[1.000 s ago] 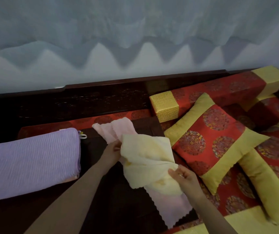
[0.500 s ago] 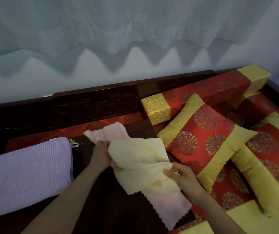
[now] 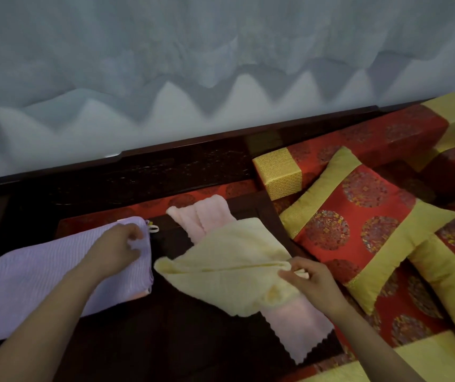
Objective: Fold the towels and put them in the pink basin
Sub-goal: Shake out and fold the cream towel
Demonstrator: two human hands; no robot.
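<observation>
A pale yellow towel lies crumpled over a long pink towel on the dark wooden surface. My right hand pinches the yellow towel's right edge. A lilac ribbed towel lies flat to the left, with a small loop tag at its far right corner. My left hand rests on that corner, fingers curled on the cloth. The pink basin is not in view.
Red and gold cushions and a long bolster fill the right side. A dark carved wooden backrest runs along the far edge below a pale curtain. A yellow cushion edge lies at the bottom right.
My left hand let go of the yellow towel and moved left onto the lilac towel's corner. The yellow towel dropped and spread lower, still held by my right hand.
</observation>
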